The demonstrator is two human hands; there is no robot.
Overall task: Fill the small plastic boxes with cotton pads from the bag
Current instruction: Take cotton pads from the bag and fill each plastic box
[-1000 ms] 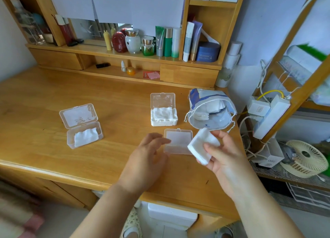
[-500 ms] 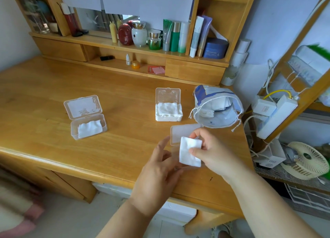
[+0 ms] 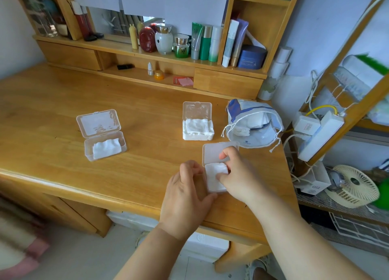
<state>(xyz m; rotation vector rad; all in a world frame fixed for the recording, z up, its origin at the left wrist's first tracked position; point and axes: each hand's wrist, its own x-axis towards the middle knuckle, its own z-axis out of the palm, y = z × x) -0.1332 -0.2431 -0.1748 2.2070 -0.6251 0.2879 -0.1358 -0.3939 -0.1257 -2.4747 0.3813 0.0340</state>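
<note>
Three boxes: the near box [image 3: 216, 175] lies at the desk [image 3: 52, 119] edge, lid open away from the person.
Pads: a cotton stack [image 3: 215, 177] sits in that near box, long axis running away from the person.
Right hand [image 3: 237, 174]: nearer, curled fingers pinching the stack.
Left hand [image 3: 187, 192]: fingers curled against the near box's left wall, steadying it.
Bag [image 3: 252, 125]: just beyond the near box, mouth open.
Full box [image 3: 197, 124]: beyond the near box, slightly left.
Part-filled box [image 3: 102, 133]: well left of the near box.
Obstruction: none apparent.
</note>
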